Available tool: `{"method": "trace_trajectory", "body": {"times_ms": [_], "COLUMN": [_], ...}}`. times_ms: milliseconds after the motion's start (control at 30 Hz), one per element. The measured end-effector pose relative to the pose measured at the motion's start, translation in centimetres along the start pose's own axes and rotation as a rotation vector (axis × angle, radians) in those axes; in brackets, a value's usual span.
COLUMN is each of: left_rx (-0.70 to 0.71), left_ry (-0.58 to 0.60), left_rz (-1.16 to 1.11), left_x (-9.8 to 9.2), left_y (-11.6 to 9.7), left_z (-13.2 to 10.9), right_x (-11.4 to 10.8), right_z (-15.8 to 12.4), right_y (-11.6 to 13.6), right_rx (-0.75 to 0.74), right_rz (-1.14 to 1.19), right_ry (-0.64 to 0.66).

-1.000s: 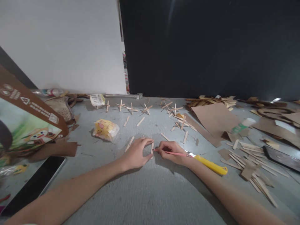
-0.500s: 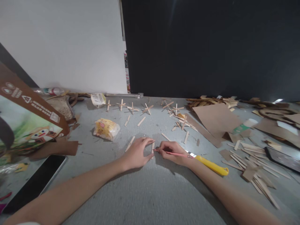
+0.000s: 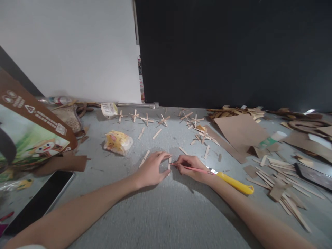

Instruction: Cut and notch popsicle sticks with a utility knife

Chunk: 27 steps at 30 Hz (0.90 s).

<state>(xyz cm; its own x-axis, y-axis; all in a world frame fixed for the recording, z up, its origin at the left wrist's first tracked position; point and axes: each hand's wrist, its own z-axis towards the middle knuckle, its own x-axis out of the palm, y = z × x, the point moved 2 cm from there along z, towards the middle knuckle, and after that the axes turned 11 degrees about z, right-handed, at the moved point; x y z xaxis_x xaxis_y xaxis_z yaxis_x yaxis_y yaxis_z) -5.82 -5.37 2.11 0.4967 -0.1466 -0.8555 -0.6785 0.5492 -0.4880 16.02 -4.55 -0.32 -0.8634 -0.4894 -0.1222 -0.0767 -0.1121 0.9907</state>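
My left hand [image 3: 153,168] holds a short wooden craft stick [image 3: 169,166] on the grey table, thumb at its near end and fingertips at its far end. A red pencil [image 3: 195,169] is gripped in my right hand [image 3: 191,166], its tip at the middle of that stick. Just right of my right hand lies a yellow-handled utility knife [image 3: 234,183], its blade partly hidden behind the hand. Another craft stick [image 3: 144,158] rests beyond my left wrist, and one more [image 3: 183,150] lies beyond my right hand.
Several crossed-stick pieces [image 3: 163,120] stand along the back. A yellow packet [image 3: 118,142] lies left of centre, a phone [image 3: 40,202] and a printed bag [image 3: 33,135] farther left. On the right are loose sticks [image 3: 293,207], cardboard [image 3: 241,133], a glue stick [image 3: 272,139] and another phone [image 3: 313,175].
The pencil tip has shifted slightly up along the stick, away from me. My left hand keeps its hold, and the things around have stayed in place.
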Motion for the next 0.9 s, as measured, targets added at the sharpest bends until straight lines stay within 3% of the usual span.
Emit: {"method": "trace_trajectory", "body": {"times_ms": [900], "left_rx": [-0.004], "left_ry": [0.011], "left_rz": [-0.005], "left_x": [-0.29], "left_y": [-0.28], "left_z": [0.01], "right_x": [-0.04], "right_z": [0.04], "right_y": [0.08], "right_rx": [0.018], "right_rz": [-0.031], "right_ry": [-0.006]}}
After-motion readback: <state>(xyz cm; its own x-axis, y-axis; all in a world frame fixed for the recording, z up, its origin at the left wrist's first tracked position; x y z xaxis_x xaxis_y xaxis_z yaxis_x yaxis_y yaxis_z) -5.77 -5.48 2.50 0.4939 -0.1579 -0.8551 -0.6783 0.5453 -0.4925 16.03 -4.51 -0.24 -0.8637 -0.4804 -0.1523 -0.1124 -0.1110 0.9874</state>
